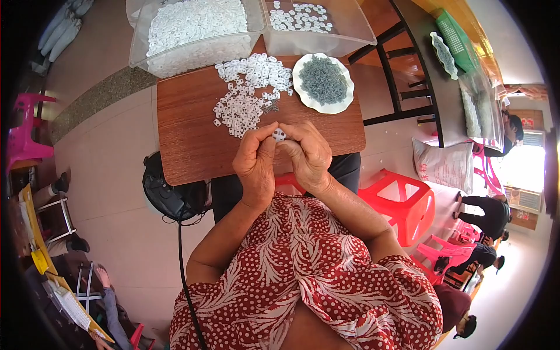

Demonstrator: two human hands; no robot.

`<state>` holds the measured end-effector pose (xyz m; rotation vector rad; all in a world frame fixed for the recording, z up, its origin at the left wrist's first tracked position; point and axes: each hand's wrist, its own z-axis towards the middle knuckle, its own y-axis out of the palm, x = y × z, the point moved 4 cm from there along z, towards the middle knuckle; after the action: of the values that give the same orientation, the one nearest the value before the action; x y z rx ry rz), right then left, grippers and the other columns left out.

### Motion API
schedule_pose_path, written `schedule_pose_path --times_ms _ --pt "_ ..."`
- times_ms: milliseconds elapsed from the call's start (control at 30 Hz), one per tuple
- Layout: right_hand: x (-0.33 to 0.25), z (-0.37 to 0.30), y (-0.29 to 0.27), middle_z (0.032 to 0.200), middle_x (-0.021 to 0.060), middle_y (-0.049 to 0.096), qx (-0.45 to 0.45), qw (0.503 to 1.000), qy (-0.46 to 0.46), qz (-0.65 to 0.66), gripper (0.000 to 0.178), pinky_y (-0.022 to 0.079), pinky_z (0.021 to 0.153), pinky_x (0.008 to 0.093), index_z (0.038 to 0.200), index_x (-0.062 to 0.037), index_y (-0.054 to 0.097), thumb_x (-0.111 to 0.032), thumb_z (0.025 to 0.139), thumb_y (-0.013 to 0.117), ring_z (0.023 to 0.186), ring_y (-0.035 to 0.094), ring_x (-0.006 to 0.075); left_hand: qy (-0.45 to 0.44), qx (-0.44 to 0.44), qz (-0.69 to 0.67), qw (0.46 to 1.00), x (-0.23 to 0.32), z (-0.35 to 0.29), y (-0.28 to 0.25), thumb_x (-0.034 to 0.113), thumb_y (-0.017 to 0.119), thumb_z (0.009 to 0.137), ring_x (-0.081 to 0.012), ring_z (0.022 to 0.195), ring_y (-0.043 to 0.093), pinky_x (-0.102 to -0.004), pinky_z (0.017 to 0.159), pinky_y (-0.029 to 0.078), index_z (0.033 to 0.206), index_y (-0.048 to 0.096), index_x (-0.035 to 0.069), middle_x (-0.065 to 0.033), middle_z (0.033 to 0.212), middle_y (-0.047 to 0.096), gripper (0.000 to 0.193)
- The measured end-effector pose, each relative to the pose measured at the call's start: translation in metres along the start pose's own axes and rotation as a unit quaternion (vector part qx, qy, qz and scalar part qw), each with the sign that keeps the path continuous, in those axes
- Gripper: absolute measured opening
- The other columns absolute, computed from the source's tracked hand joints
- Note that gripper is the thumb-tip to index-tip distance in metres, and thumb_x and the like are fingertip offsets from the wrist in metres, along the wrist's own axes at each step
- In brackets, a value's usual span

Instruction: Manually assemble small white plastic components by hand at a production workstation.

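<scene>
Over the near edge of the brown wooden table (192, 134), my left hand (256, 163) and my right hand (309, 154) meet at their fingertips. Both are closed in a pinch on one small white plastic piece (279, 135) with dark spots or holes. Just beyond my fingers lies a heap of small white pieces with dark holes (239, 111). A second heap of plain white pieces (256, 71) touches its far side. A few small grey pins (271, 107) lie beside the heaps. To the right, a white scalloped plate (344, 105) bears a mound of grey pins (322, 80).
Behind the heaps stand a clear bin (140, 49) full of white pieces and another clear bin (350, 38) with fewer. A red stool (402, 204) is at my right, a black bag (175, 186) at my left. A dark table (423, 58) stands to the right. Other people sit farther off.
</scene>
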<state>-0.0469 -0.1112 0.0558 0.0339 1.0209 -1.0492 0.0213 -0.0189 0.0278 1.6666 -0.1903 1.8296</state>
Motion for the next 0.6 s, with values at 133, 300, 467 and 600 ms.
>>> schedule_pose_path --times_ms 133,300,467,600 --pt "-0.0032 -0.0011 0.0018 0.079 0.0077 0.058 -0.018 0.999 0.048 0.010 0.027 0.042 0.057 0.0257 0.097 0.0026 0.061 0.003 0.071 0.066 0.067 0.052 0.0162 0.013 -0.002 0.023 1.000 0.0012 0.0010 -0.0030 0.000 0.052 0.089 -0.0061 0.082 0.047 -0.0178 0.073 0.039 0.105 0.059 -0.001 -0.0007 0.092 0.052 0.018" --pt "0.0015 -0.0021 0.0011 0.079 0.0067 0.059 -0.014 0.999 0.030 0.033 0.025 0.042 0.059 0.0246 0.096 0.0022 0.061 0.003 0.072 0.066 0.068 0.052 0.0152 0.002 -0.026 0.016 1.000 0.0044 0.0027 -0.0060 0.001 0.054 0.088 -0.0056 0.080 0.047 -0.0179 0.072 0.040 0.105 0.060 0.000 0.0003 0.090 0.053 0.019" --pt "-0.0017 -0.0017 -0.0022 0.080 0.0081 0.060 -0.007 0.999 0.017 0.035 0.024 0.043 0.059 0.0255 0.096 0.0022 0.061 0.002 0.072 0.066 0.067 0.053 0.0162 -0.076 -0.059 -0.065 0.993 -0.0001 0.0037 -0.0087 0.003 0.057 0.087 -0.0043 0.077 0.048 -0.0164 0.068 0.041 0.106 0.060 0.000 0.0013 0.089 0.053 0.020" --pt "-0.0048 -0.0005 -0.0035 0.078 0.0094 0.060 -0.006 1.000 -0.004 0.020 0.024 0.043 0.058 0.0266 0.095 0.0026 0.061 0.000 0.072 0.067 0.066 0.055 0.0182 -0.053 -0.038 -0.060 0.996 0.0020 0.0022 -0.0060 0.005 0.057 0.087 -0.0048 0.079 0.050 -0.0167 0.070 0.042 0.104 0.061 -0.001 0.0008 0.090 0.056 0.019"
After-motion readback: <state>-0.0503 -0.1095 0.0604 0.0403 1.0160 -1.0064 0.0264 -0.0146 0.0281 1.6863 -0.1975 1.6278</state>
